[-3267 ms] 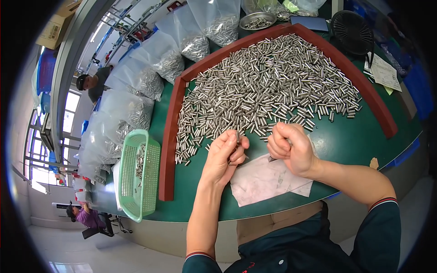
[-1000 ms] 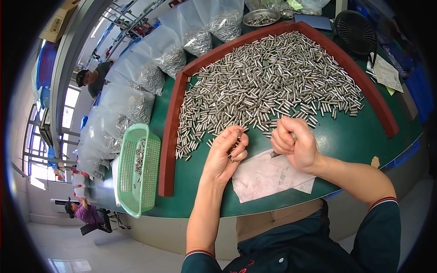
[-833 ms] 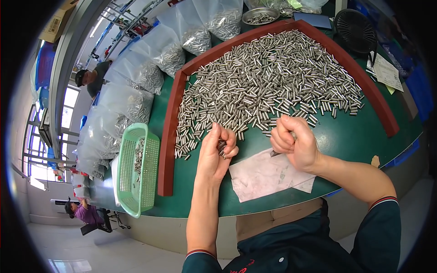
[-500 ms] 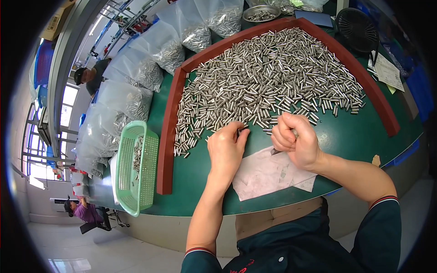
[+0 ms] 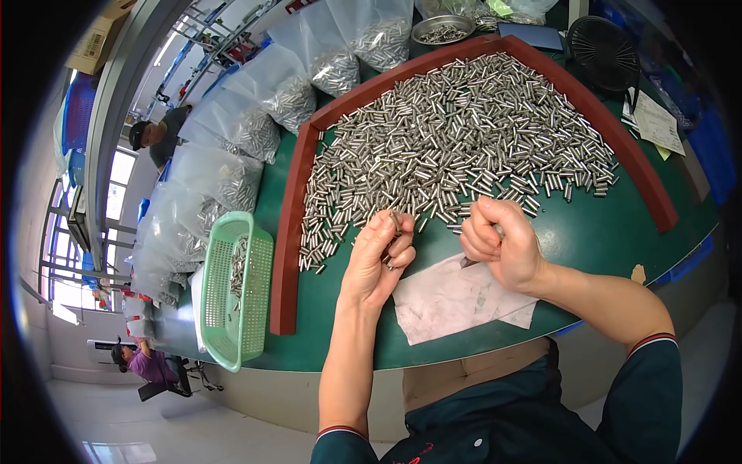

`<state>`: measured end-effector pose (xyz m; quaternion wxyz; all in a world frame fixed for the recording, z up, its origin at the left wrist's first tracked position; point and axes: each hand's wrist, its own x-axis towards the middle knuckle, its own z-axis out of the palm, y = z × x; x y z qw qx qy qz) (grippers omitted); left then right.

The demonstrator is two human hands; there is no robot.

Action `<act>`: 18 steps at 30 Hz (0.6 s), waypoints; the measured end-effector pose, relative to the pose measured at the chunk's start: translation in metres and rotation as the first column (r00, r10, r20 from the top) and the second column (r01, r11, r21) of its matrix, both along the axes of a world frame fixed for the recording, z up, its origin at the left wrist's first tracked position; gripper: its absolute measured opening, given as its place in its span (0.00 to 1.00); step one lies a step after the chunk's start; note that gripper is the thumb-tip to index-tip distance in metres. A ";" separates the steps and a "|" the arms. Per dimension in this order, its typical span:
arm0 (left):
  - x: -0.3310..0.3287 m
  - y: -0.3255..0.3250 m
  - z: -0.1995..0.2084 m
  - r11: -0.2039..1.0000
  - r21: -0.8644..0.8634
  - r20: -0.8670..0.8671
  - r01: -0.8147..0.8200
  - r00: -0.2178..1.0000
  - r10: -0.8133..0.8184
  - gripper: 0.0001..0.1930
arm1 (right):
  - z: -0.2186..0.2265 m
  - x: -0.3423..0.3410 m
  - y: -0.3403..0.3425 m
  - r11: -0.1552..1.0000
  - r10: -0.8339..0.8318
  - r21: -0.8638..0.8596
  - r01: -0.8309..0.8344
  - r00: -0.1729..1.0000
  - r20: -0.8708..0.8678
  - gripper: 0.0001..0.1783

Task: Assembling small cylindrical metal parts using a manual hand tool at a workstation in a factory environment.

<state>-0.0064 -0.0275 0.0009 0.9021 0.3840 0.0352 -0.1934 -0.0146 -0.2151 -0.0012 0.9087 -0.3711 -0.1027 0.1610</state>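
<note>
A wide heap of short, shiny metal pins [image 5: 456, 131] covers the green table. At its near edge my left hand [image 5: 379, 259] is turned partly palm up, its curled fingers closed on metal pins that show between thumb and fingers. To the right my right hand [image 5: 502, 243] is closed in a fist above a stained whitish cloth [image 5: 456, 301]. A small dark tip [image 5: 468, 262] pokes out below that fist; the rest of what it holds is hidden.
Dark red bars [image 5: 287, 255] fence the heap on three sides. Left of them stands a green plastic basket [image 5: 264, 271] with some pins inside. Clear bags of pins [image 5: 290, 97] line the far left. A black fan [image 5: 604, 52] and papers [image 5: 657, 124] lie at the far right.
My left hand has drawn back slightly from the heap and rolled from palm down to partly palm up, with pins now showing in its fingers. The right fist has hardly moved.
</note>
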 end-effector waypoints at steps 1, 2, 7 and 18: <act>0.002 0.005 -0.008 0.998 -0.035 0.052 0.054 0.997 -0.052 0.05 | 0.001 0.000 0.000 1.000 0.002 0.001 -0.002 1.000 0.002 0.22; 0.002 0.004 -0.007 0.998 -0.037 0.052 0.055 0.997 -0.053 0.05 | 0.000 0.000 -0.001 1.000 0.000 -0.001 0.000 1.000 0.000 0.23; 0.000 0.004 -0.005 0.998 0.043 0.031 0.050 0.998 -0.051 0.12 | 0.002 0.001 0.000 1.000 0.005 -0.005 -0.005 1.000 -0.005 0.23; -0.001 0.008 -0.010 0.997 -0.011 -0.061 0.082 0.995 -0.082 0.04 | 0.001 0.001 0.000 1.000 0.010 -0.010 -0.010 1.000 -0.005 0.23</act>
